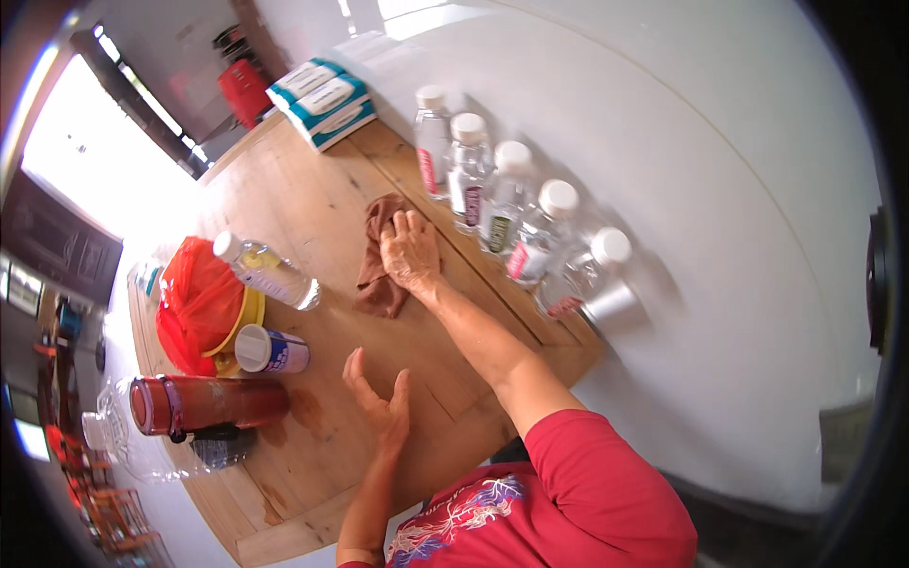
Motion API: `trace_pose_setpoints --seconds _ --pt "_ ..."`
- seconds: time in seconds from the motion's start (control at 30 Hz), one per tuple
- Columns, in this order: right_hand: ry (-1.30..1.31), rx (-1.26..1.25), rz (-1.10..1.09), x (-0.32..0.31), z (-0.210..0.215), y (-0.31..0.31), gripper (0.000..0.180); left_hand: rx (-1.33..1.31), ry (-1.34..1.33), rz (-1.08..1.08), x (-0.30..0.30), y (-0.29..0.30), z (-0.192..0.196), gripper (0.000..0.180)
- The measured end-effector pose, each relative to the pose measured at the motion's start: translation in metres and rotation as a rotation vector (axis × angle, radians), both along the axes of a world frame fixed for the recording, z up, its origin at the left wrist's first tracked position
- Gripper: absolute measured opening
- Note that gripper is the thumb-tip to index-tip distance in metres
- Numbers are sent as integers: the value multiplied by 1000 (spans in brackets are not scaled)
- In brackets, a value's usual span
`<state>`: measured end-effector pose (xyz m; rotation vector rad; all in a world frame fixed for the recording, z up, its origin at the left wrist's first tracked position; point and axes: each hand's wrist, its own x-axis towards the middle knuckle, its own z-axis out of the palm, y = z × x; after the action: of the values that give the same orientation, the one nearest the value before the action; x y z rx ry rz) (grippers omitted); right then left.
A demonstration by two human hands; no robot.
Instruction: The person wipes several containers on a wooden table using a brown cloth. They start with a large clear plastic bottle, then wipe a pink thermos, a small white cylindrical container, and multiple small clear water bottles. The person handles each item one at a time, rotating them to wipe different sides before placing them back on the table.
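My right hand point(413, 252) presses a brown cloth point(383, 295) onto the wooden table point(331, 204), its fingers bent over the cloth's upper part. Just right of it, along the wall side, stands a row of several clear plastic bottles point(511, 189) with white caps. Over the near part of the table hovers my left hand point(381, 402), fingers apart and nothing in it. Nearest to that hand are a white and blue canister point(275, 350) and a dark red thermos point(218, 402). A clear bottle with yellowish contents point(270, 273) stands farther off.
A red plastic bag point(194, 303) sits in a yellow-rimmed container beside the bottle. Behind the thermos is a large clear jug point(118, 440). Teal and white tissue packs point(324, 102) are stacked at the far end. A silvery cup point(614, 308) stands by the white wall point(720, 237).
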<state>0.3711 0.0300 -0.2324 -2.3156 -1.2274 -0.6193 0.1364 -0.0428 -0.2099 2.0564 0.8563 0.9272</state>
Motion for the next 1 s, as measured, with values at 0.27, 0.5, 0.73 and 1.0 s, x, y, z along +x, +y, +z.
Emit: trace_pose_setpoints --seconds 0.27,0.5,0.73,1.0 --pt "-9 39 -97 -92 -5 -155 26 73 152 -381 -47 -33 5 67" --pt "86 93 -728 -114 -8 -278 23 270 280 -570 -82 -68 -1 58" --pt "16 209 -95 -265 -30 -275 33 -97 107 -588 -79 -107 -3 50" --pt "1122 625 -220 -345 -145 -487 17 91 159 -947 -88 -199 -38 35"
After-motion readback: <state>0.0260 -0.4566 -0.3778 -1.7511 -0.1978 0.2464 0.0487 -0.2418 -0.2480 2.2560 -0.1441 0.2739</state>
